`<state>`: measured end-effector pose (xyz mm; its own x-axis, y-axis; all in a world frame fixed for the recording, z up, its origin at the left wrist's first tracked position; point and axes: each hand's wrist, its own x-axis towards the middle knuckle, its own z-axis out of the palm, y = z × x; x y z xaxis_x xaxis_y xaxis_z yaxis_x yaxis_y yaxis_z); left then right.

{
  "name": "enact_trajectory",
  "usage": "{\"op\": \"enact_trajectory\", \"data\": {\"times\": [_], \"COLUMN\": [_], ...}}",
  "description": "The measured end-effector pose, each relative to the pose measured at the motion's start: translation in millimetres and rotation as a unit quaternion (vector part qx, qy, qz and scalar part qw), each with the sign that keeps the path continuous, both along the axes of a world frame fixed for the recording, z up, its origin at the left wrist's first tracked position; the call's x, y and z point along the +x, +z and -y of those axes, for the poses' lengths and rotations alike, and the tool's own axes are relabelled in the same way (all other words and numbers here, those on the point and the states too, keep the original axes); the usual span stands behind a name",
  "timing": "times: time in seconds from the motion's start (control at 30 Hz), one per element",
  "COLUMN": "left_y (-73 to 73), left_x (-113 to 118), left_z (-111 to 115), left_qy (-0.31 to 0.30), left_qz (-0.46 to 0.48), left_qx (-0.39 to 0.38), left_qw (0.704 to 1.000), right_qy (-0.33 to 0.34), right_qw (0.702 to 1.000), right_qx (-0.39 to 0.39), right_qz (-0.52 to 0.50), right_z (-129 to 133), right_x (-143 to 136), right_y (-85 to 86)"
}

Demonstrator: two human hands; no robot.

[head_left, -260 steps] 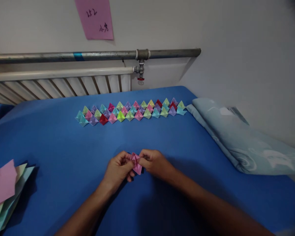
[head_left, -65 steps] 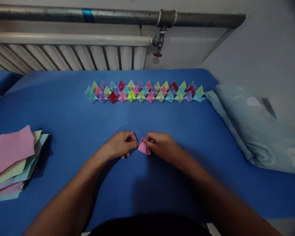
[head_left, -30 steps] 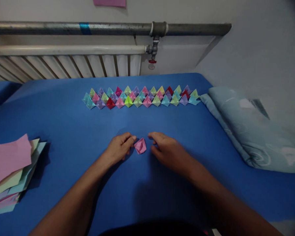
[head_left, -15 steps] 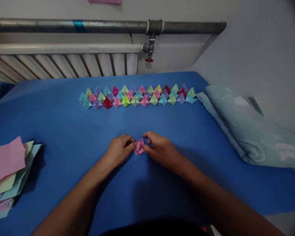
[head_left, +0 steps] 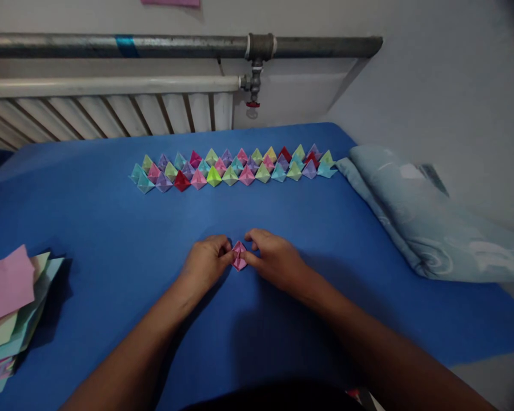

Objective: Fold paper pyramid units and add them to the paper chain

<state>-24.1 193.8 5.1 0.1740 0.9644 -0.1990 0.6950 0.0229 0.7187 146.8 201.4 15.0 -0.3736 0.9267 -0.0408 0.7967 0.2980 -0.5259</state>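
A small pink folded paper boat [head_left: 239, 261] is held low over the blue surface [head_left: 184, 217], a pointed peak in its middle. My left hand [head_left: 206, 260] pinches its left side between thumb and fingers. From the right, my right hand [head_left: 274, 254] has its thumb on the paper, with the index finger curled near the far edge. The fingertips partly cover the boat's sides. Farther back, several similar paper boats [head_left: 230, 176] in many colours stand close together in three rows.
At the left lies a loose stack of coloured paper sheets [head_left: 6, 285], pink on top. A folded light-blue patterned cloth [head_left: 428, 222] rests at the right. Behind the surface are a white radiator [head_left: 124, 85], a metal pipe [head_left: 188, 47] and a red-handled valve [head_left: 253, 104].
The pink paper has gone from a squarish, open shape to a narrower pointed boat between my hands. The whole view has shifted slightly, so the surroundings sit a little farther left.
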Motion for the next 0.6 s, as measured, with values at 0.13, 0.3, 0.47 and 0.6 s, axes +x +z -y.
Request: {"op": "enact_trajectory", "data": {"times": [0.13, 0.3, 0.47, 0.6], "left_y": [-4.3, -1.0, 3.9, 6.8], "left_x": [-2, -2, 0, 2], "left_z": [1, 1, -1, -2], "left_qy": [-0.011, -0.012, -0.011, -0.016], "left_qz": [-0.008, -0.016, -0.028, -0.036], "left_qx": [0.018, 0.016, -0.01, -0.009], "left_qw": [1.0, 1.0, 1.0, 0.999], "right_qy": [-0.009, -0.017, -0.018, -0.017], "right_qw": [1.0, 1.0, 1.0, 0.999], "right_qx": [-0.006, -0.008, -0.017, -0.04], "right_qz": [0.002, 0.007, -0.006, -0.008], "right_z": [0, -3, -7, -10], "right_x": [-1, -2, -2, -3], "right_y": [1.1, -0.6, -4.0, -0.4]}}
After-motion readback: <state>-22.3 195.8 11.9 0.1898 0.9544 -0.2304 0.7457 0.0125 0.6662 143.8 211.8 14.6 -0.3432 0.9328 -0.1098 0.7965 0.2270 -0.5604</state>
